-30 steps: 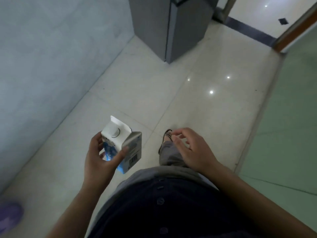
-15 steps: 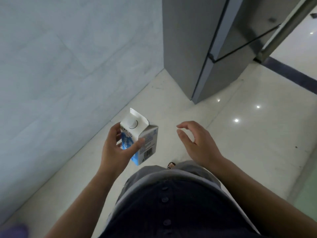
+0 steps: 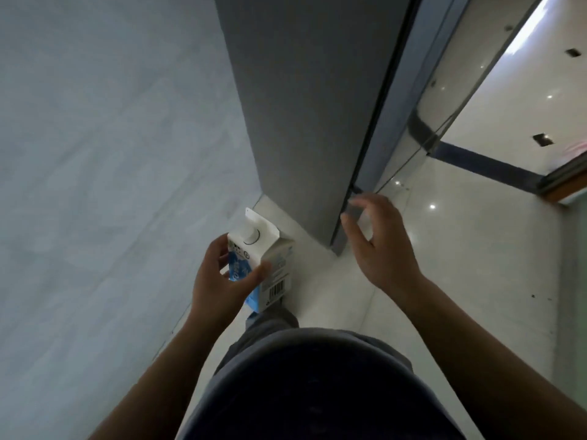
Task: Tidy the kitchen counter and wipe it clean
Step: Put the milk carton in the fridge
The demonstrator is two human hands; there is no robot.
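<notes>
Plainly, from the head view, the small white-and-blue gable-top cardboard carton (image 3: 268, 262) is held in the air above the glossy pale tiled floor (image 3: 460, 265), just in front of the person's waist. Its long axis is tilted, with the folded gable end up and away towards the tall grey refrigerator (image 3: 305, 106) and the base down towards the body. A round white cap faces the camera, and a barcode shows on the side panel. The left hand (image 3: 219, 287) grips the carton, fingers and thumb wrapped round it. The right hand (image 3: 381, 246) holds nothing, fingers loosely curved beside the refrigerator's door edge; contact cannot be told.
</notes>
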